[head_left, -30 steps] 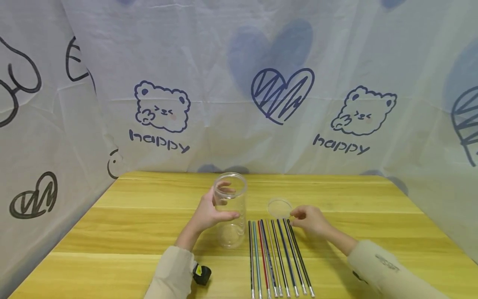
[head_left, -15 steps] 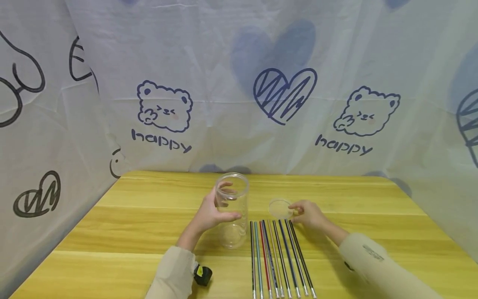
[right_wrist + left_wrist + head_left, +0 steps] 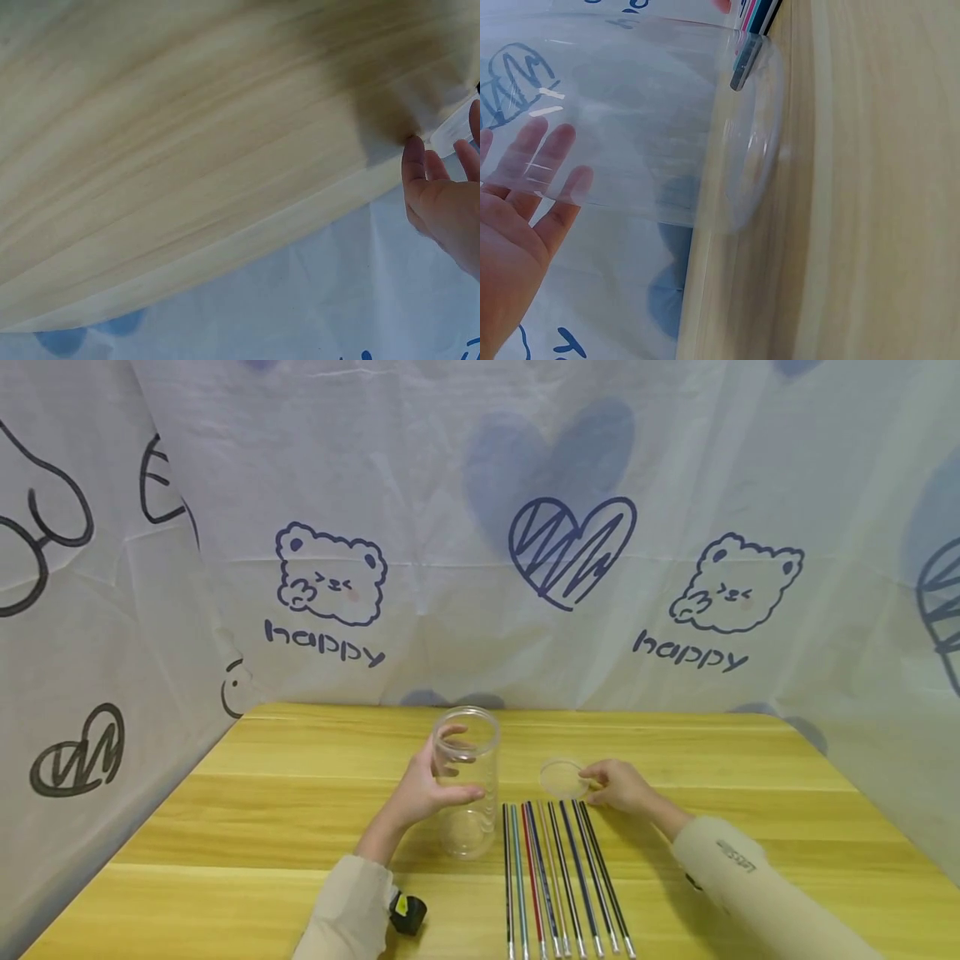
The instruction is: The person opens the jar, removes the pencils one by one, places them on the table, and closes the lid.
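A tall clear plastic jar (image 3: 468,810) stands upright and uncapped on the table. My left hand (image 3: 420,789) holds it around its upper half, thumb in front and fingers behind; the left wrist view shows those fingers (image 3: 540,161) against the jar wall. Right of the jar lies a clear round lid (image 3: 558,778), flat on the wood. The fingers of my right hand (image 3: 618,787) touch the lid's right edge; in the right wrist view they are loosely bent beside it. Several pencils (image 3: 555,877) lie side by side in a row in front of the lid.
The wooden table (image 3: 262,810) has yellow planks. A white cloth (image 3: 450,527) with blue hearts and bear drawings hangs behind it, and more cloth stands at the sides. A small black device (image 3: 407,913) sits at my left wrist.
My right hand has moved slightly up and left, from the tops of the rightmost pencils to the lid's edge. The left hand and jar stay in place.
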The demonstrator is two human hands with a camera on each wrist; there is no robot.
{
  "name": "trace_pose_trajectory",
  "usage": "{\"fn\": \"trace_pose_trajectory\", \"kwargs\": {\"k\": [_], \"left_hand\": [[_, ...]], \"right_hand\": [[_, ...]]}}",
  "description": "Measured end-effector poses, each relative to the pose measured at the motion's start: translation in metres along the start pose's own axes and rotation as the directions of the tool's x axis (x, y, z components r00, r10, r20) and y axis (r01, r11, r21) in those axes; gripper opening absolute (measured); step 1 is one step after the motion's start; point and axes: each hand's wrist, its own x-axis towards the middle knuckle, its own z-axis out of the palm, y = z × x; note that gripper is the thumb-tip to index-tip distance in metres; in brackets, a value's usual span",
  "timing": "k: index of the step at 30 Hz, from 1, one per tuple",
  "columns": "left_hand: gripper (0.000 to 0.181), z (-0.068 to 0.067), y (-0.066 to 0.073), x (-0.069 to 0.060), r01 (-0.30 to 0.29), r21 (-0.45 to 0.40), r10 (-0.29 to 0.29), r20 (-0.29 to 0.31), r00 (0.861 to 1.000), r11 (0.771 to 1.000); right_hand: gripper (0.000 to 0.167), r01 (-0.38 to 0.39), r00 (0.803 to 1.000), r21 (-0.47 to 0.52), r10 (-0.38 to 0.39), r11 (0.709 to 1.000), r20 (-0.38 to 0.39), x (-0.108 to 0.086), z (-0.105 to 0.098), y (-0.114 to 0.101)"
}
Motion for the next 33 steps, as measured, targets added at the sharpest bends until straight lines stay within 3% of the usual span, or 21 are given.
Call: {"fn": "trace_pose_trajectory", "kwargs": {"k": [9,18,27,33], "left_hand": [[0.074,-0.0001,0.0025,-0.0014,0.018,0.007,-0.018,0.0,1.0,1.0],[0.074,-0.0005,0.0042,-0.0026,0.027,-0.023,-0.027,0.006,1.0,0.999],[0.076,-0.0016,0.0045,-0.0021,0.041,-0.019,-0.041,0.02,0.999,0.999],[0.08,-0.0046,0.0034,-0.0022,0.063,-0.008,-0.062,0.043,0.997,0.998]], "right_hand": [[0.029,0.01,1.0,-0.06,-0.009,0.998,0.025,0.0012,0.0,0.0024],[0.006,0.074,0.997,-0.15,-0.071,0.986,0.025,0.0013,-0.0006,0.0027],[0.014,0.056,0.996,-0.115,-0.048,0.992,0.07,-0.0003,-0.0042,0.0044],[0.014,0.094,0.995,-0.058,-0.092,0.994,0.029,-0.0006,-0.0064,0.007]]}}
